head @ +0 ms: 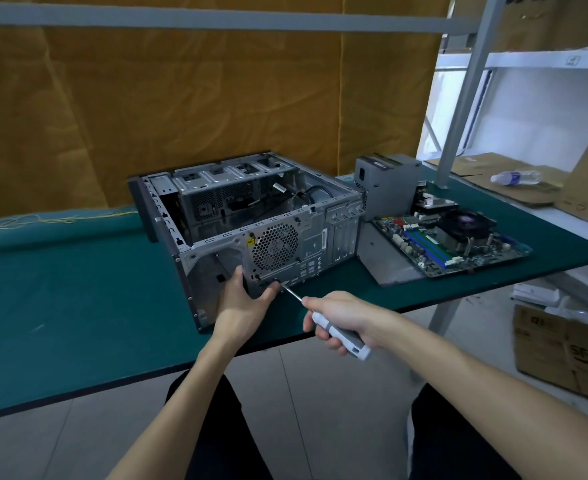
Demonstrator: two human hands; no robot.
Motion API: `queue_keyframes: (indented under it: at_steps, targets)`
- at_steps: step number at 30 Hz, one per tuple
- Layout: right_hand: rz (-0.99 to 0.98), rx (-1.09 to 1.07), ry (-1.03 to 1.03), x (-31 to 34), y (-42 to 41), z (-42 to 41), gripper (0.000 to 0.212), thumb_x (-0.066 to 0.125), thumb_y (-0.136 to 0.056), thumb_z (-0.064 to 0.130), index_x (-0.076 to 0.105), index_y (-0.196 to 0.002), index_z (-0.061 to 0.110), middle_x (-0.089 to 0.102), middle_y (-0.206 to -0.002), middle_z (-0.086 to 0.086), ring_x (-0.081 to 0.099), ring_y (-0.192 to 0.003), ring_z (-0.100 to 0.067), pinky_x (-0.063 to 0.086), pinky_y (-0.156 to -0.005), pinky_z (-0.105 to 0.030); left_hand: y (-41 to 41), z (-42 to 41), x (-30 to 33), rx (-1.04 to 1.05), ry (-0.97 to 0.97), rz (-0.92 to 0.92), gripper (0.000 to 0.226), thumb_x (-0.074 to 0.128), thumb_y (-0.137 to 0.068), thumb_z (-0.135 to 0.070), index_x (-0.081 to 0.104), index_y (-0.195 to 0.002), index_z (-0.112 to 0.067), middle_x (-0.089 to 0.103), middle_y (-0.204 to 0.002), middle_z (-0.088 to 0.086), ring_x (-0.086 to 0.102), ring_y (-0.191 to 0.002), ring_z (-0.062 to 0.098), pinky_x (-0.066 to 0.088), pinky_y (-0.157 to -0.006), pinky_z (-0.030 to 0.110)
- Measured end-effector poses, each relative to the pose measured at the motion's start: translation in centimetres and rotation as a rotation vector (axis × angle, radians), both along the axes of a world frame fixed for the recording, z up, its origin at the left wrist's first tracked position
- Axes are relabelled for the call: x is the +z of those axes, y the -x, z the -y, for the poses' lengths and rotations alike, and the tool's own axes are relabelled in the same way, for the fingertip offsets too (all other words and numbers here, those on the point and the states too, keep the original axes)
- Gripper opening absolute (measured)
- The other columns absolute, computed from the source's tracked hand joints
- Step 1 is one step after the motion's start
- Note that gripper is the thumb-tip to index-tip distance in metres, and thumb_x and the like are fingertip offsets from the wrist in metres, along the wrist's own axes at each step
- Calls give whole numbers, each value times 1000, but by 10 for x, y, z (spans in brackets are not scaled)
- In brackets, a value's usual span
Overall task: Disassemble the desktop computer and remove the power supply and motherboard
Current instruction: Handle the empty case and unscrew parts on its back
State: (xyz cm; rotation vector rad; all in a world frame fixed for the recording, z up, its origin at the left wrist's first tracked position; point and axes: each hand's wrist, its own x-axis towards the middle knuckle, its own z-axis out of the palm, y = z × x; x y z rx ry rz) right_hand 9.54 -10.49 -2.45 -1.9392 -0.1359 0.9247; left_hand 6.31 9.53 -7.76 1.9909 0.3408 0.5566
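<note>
An open grey computer case lies on its side on the green table, its rear panel with the fan grille facing me. My left hand grips the lower edge of that panel beside the empty power supply opening. My right hand holds a white and grey screwdriver, whose tip touches the panel just below the fan grille. To the right of the case stands the grey power supply. In front of it the motherboard with its black cooler fan lies flat on the table.
A grey side panel lies under the motherboard's near edge. White shelving at the right carries cardboard and a plastic bottle. Cardboard boxes stand on the floor by the table leg. An orange sheet hangs behind.
</note>
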Motion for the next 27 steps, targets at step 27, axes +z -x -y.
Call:
queue_keyframes:
  at_steps: [27]
  targets:
    - [1097, 66, 632, 17, 58, -31, 54, 65, -95, 12, 31, -136, 5, 72, -105, -13, 70, -91, -34, 43, -63, -38, 34, 18, 30, -127, 523, -320, 39, 73, -91, -42, 69, -104, -4, 78, -89, 9, 76, -79, 21, 61, -63, 32]
